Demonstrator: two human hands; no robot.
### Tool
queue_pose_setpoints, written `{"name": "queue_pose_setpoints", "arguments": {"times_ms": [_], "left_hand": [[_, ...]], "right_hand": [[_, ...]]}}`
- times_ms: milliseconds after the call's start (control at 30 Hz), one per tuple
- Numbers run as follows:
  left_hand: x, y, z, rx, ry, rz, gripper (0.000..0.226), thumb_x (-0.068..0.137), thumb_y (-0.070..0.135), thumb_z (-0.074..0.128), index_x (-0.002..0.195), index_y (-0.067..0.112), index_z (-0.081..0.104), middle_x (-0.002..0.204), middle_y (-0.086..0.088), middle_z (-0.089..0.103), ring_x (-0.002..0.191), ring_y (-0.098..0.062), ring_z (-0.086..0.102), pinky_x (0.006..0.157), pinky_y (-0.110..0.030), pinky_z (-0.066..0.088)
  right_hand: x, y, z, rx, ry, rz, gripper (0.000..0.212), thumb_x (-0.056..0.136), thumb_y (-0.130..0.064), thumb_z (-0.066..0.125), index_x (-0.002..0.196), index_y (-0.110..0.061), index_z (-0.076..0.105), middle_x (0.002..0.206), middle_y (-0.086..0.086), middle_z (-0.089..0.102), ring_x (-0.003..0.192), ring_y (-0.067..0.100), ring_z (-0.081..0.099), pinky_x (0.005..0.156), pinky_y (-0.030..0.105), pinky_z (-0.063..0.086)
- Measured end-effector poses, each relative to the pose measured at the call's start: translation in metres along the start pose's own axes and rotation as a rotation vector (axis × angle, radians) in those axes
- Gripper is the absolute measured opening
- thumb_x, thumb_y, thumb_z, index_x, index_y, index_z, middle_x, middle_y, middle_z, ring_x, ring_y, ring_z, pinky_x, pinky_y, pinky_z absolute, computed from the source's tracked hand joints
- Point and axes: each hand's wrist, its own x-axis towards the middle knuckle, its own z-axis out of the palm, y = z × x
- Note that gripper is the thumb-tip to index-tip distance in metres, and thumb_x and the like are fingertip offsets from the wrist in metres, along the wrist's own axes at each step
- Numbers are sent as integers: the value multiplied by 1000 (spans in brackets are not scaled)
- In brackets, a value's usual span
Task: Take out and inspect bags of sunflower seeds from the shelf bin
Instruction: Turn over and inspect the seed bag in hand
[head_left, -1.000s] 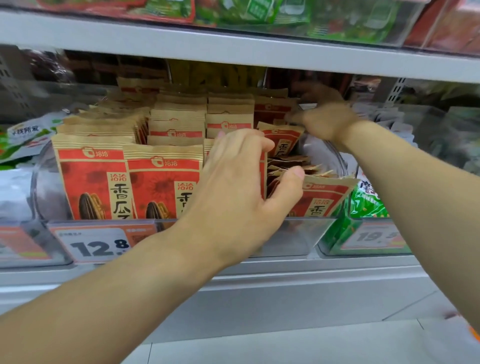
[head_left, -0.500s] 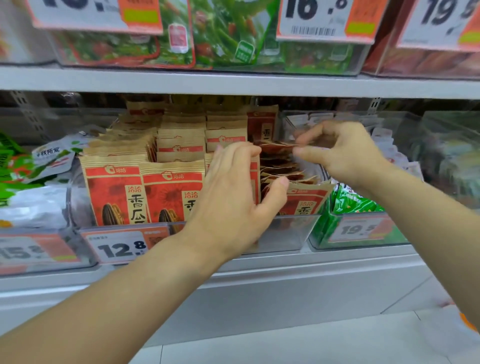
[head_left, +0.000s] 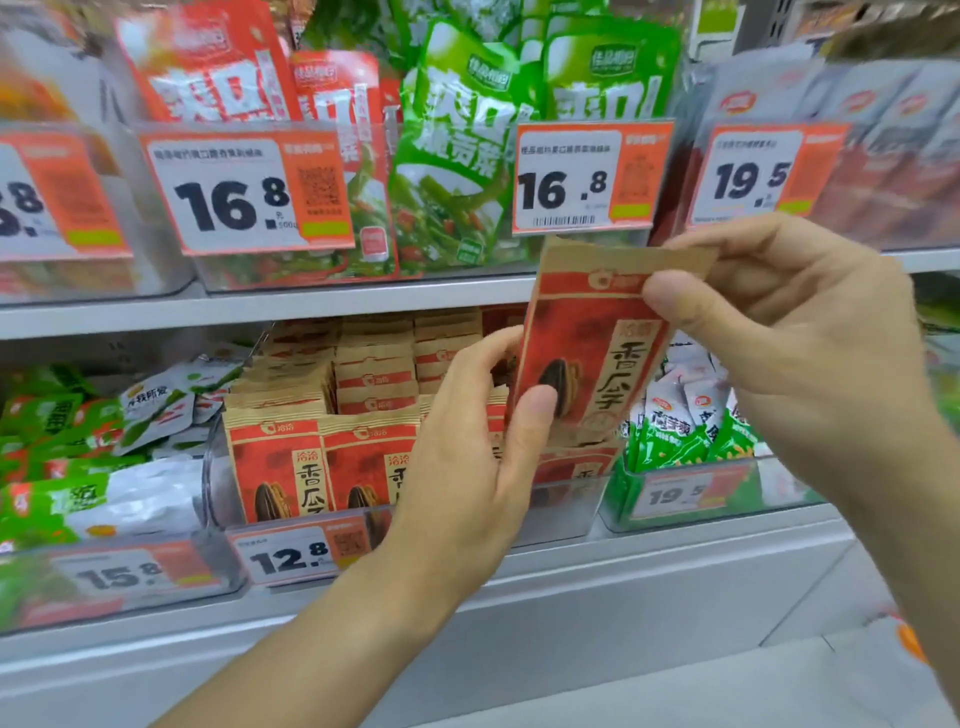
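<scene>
A red and kraft-brown bag of sunflower seeds (head_left: 592, 343) is held upright in front of the shelf, above the bin. My right hand (head_left: 789, 332) pinches its top right corner between thumb and fingers. My left hand (head_left: 467, 457) grips its lower left edge, thumb on the front by the seed picture. Below and behind, the clear shelf bin (head_left: 566, 512) holds several more of the same bags (head_left: 322, 462) standing in rows, with a 12.8 price tag (head_left: 291, 558) on its front.
Green and white snack packs (head_left: 680, 426) fill the bin to the right, tagged 19.5. More green packs (head_left: 78, 493) lie in the left bin. The upper shelf (head_left: 311, 306) carries red and green bags behind 16.8 price tags (head_left: 244, 192). Grey floor lies below.
My right hand has lifted one bag out of the bin and up in front of the upper shelf. My left hand left the bin's bags and took the bag's lower edge. The view tilted up.
</scene>
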Motion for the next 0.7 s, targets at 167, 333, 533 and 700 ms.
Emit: {"name": "queue_pose_setpoints", "arguments": {"times_ms": [167,333,533,700], "left_hand": [[-4,25,-5,-388,9,-223,33,99,53,48,109,25,64,101,4,75,92,-16,73,80,-38,61],[-18,12,-5,-491,-169,-482,41,100,42,43,112,12,68,98,-10,78,90,-29,76,82,-46,62],[-27,-6,0,-315,-164,-417,43,99,45,42,97,10,66,74,2,71,69,-15,69,68,-33,58],[-31,-11,3,-282,-100,-412,54,97,53,43,97,2,62,80,-24,68,74,-43,65,71,-56,55]], "right_hand": [[7,-2,17,208,21,243,24,76,-16,74,98,-8,72,84,5,80,72,14,76,64,23,58],[-26,32,25,153,55,575,20,91,-25,69,96,-6,74,79,10,78,62,16,72,54,21,55],[-31,47,19,7,1,550,24,94,-25,64,80,-6,66,70,12,76,65,21,73,61,30,59],[-29,58,18,-171,-190,552,29,97,-33,59,79,-10,55,70,5,77,61,12,73,56,25,54]]}}
